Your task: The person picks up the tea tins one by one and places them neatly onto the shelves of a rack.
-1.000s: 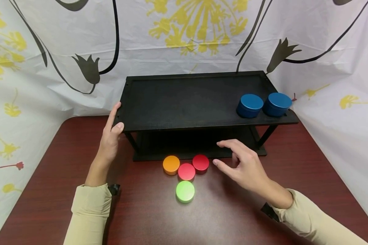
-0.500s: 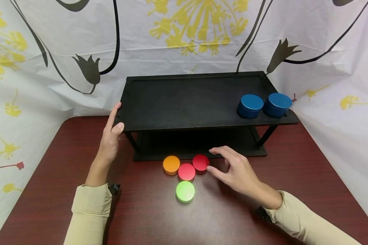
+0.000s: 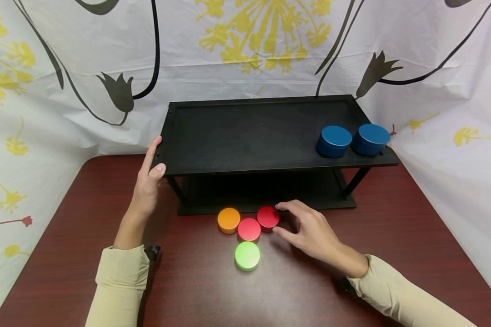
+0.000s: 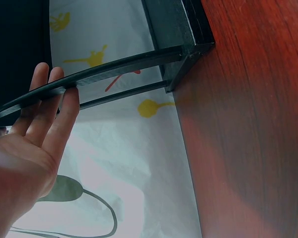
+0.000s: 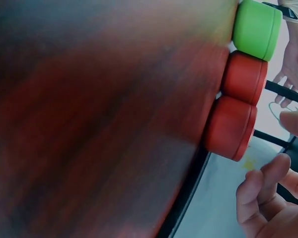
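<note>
On the table's near side are several small round lidded tins: orange (image 3: 228,220), pinkish-red (image 3: 248,230), dark red (image 3: 268,218) and green (image 3: 247,255). My right hand (image 3: 311,229) is at the dark red tin's right side, thumb and index finger spread on either side of it. In the right wrist view, the fingers (image 5: 275,168) stand apart from that tin (image 5: 231,128). My left hand (image 3: 146,186) holds the left end of the black two-tier shelf (image 3: 245,136), thumb at the front corner; in the left wrist view, its fingers (image 4: 64,116) reach under beside a post.
Two blue tins (image 3: 334,141) sit at the right end of the upper tier. The lower tier (image 3: 237,190) lies behind the small tins. A patterned white cloth (image 3: 245,50) hangs behind and at both sides of the dark red wooden table (image 3: 212,295).
My right hand has moved left to the dark red tin, its thumb and index finger coming in around the right side. The left hand and all tins have stayed in place.
</note>
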The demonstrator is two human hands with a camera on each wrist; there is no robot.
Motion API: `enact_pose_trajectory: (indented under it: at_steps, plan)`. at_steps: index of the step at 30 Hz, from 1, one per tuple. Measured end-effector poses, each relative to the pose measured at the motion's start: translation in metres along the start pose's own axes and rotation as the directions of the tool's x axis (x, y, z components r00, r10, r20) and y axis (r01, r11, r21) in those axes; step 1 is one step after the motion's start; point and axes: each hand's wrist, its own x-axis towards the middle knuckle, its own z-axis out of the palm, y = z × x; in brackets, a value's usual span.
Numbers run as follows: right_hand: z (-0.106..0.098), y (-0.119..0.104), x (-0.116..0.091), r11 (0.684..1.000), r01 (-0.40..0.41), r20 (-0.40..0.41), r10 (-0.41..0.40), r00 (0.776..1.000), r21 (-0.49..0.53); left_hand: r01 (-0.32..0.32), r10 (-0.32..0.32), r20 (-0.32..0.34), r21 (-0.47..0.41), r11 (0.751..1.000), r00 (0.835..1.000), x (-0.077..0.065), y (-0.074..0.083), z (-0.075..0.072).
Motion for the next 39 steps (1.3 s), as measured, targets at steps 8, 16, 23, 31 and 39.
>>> enact_pose_trajectory:
  at_steps: [8, 16, 23, 31, 39]
  plan:
    - [0.003, 0.0, 0.003, 1.0, 0.009, 0.023, -0.009, 1.0, -0.012, 0.007, -0.007, 0.003, 0.015, 1.0, 1.0, 0.0, 0.001, 0.0]
    - [0.006, 0.0, 0.005, 1.0, -0.004, 0.081, 0.006, 0.997, -0.028, 0.007, -0.007, 0.008, 0.003, 1.0, 1.0, 0.001, 0.001, 0.0]
    - [0.009, 0.002, 0.007, 1.0, -0.016, 0.121, 0.019, 0.992, -0.026, 0.005, -0.005, 0.011, 0.0, 1.0, 1.0, 0.001, 0.0, 0.0]
    - [0.011, 0.003, 0.009, 0.999, -0.012, 0.154, 0.018, 0.988, -0.037, 0.005, -0.005, 0.009, 0.007, 1.0, 1.0, 0.001, -0.001, 0.0]
    - [0.014, 0.003, 0.014, 0.999, -0.02, 0.167, 0.027, 0.986, -0.041, 0.014, -0.014, 0.005, 0.004, 1.0, 1.0, 0.0, 0.0, 0.0]
